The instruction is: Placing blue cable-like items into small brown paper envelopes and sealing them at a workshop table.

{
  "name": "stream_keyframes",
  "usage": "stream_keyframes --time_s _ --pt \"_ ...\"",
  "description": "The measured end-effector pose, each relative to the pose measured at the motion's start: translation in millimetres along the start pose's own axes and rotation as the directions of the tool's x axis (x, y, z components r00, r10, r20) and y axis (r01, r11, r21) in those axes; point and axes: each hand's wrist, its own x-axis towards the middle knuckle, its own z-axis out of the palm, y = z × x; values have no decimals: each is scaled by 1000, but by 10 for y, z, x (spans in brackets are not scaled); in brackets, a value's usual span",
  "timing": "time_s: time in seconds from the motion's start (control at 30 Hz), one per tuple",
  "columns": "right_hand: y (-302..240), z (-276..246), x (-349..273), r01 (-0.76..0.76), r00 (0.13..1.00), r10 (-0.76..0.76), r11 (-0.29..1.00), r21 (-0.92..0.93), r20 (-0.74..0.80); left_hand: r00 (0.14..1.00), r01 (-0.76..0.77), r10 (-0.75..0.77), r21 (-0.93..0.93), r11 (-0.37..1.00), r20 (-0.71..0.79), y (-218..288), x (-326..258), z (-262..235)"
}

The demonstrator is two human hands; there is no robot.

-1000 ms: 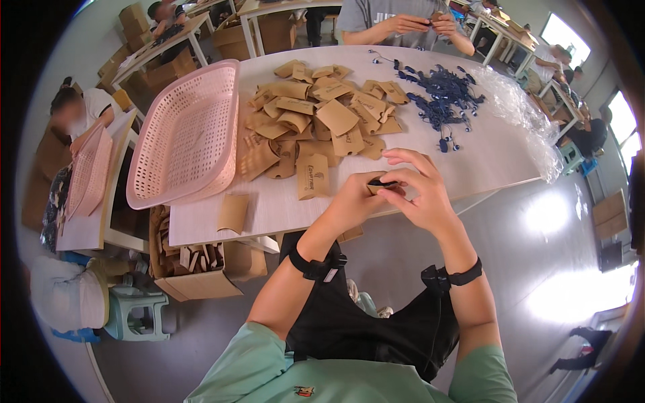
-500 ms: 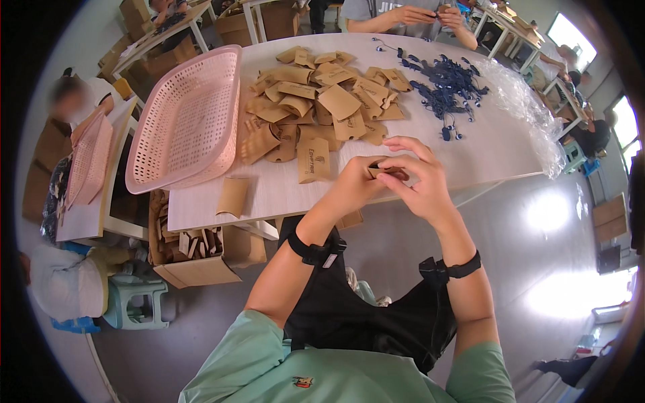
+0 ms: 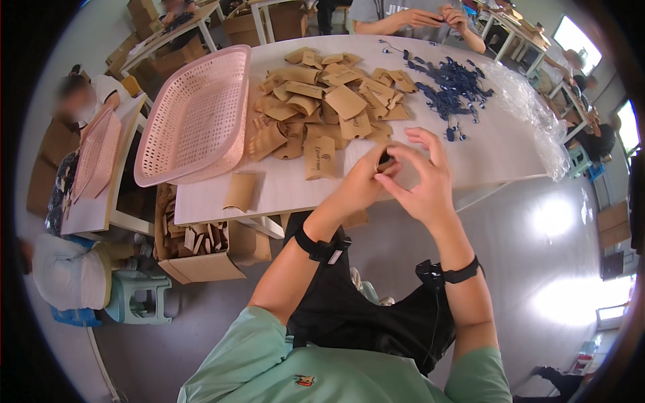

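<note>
My left hand (image 3: 361,180) is closed around a small brown cardboard pillow box (image 3: 384,160), held just over the table's near edge. The box's end shows as a dark opening, and most of its body is hidden by my fingers. My right hand (image 3: 428,185) has its thumb and index finger at that end, with its other fingers raised and curved. Beyond my hands lies a heap of brown pillow boxes (image 3: 346,101). One box (image 3: 320,158) lies at the heap's near edge, and another (image 3: 239,191) lies apart to the left.
A pink perforated basket (image 3: 144,161) stands on the table's left side. Dark blue earphones (image 3: 450,87) lie tangled at the far right beside clear plastic wrap (image 3: 527,101). Below the table is a carton (image 3: 201,267) of cardboard pieces. A co-worker's hands (image 3: 440,19) work across the table.
The box's end has turned and now shows a dark opening. My right fingers have spread a little wider around it. The whole view has shifted slightly.
</note>
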Motion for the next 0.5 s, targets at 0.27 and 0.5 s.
stream_keyframes --time_s 0.27,0.5 --pt "117 101 -121 -483 870 491 829 281 48 999 -42 45 296 954 -6 61 16 -44" --pt "188 83 -75 -660 732 600 508 554 322 999 -9 17 203 979 -39 82 45 -9"
